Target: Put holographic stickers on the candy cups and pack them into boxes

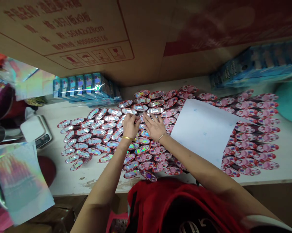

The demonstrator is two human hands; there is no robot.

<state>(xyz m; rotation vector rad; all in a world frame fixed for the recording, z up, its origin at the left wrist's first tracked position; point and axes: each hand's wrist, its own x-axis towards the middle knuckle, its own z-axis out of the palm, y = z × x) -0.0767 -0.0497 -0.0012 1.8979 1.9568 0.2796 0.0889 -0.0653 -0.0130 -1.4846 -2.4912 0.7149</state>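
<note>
Many small oval-topped packages (97, 132) stand upright in tight rows on the white table. Those on the left have shiny, silvery rainbow tops; many on the right show pink round caps (245, 136). My left hand (130, 127), fingers curled and thumb near the index finger, is over the silvery tops in the middle; whatever is between its fingertips is hidden. Close beside it, my right hand (155, 127) rests on neighbouring tops with its fingers stretched out. A white sheet (203, 129) with faint marks lies across packages under and beyond my right forearm.
A large printed cardboard box (141, 38) stands along the back. Blue film-wrapped boxes are at back left (85, 86) and right (252, 63). A small scale (40, 129) and shiny rainbow sheets (24, 181) are at left. Something turquoise and round (290, 100) stands right.
</note>
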